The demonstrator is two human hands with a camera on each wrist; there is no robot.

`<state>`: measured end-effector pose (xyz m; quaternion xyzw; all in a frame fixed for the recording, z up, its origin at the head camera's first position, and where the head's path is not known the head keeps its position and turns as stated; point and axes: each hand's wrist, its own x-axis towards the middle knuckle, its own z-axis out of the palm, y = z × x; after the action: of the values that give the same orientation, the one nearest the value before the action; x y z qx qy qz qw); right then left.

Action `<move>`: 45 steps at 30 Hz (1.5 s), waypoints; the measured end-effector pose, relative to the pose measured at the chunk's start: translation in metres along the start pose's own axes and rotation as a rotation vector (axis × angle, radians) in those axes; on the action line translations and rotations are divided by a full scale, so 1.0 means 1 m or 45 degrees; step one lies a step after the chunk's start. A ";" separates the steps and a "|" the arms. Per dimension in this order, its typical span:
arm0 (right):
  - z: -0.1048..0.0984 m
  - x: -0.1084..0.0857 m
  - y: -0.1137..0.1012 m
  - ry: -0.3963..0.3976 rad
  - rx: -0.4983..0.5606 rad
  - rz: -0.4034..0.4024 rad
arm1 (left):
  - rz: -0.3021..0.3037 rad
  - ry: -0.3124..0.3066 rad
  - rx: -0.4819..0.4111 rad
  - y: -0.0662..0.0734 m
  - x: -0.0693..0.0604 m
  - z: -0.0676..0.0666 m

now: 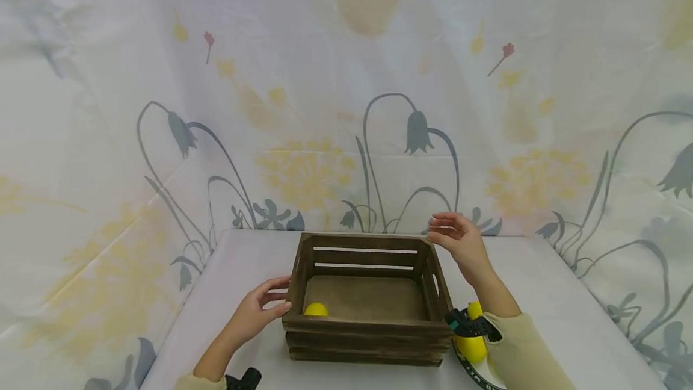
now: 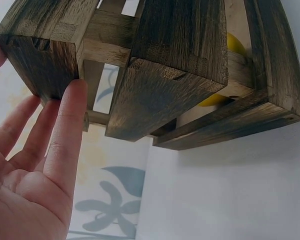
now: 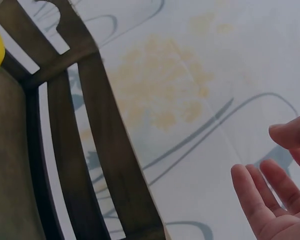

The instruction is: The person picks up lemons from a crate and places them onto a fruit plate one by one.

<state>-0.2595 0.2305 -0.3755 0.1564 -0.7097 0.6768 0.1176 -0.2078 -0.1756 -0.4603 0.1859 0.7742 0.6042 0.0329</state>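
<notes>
A dark brown slatted wooden crate (image 1: 368, 330) stands on the white table, its inside facing up. In its near left corner lies a rounded yellow object (image 1: 316, 309), its kind unclear; parts of it show between the slats in the left wrist view. My left hand (image 1: 262, 309) touches the crate's left side with extended fingertips (image 2: 72, 95). Near the far right corner, my right hand (image 1: 460, 239) is held up with fingers loosely bent. The right wrist view shows that hand apart from the crate's slats (image 3: 112, 135), holding nothing.
Right of the crate, partly under my right forearm, is a plate with a black patterned rim (image 1: 476, 375). Yellow rounded objects (image 1: 471, 349) rest on it, partly hidden by the wristband. A flower-printed curtain (image 1: 346, 77) hangs behind and beside the table (image 1: 541, 294).
</notes>
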 end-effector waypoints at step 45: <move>0.125 0.051 0.037 -0.598 -0.128 0.159 | 0.010 -0.016 0.020 -0.001 0.001 0.001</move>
<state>-0.3154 0.1044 -0.3972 0.2592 -0.7587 0.5916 -0.0850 -0.2093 -0.1749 -0.4614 0.1929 0.7779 0.5971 0.0338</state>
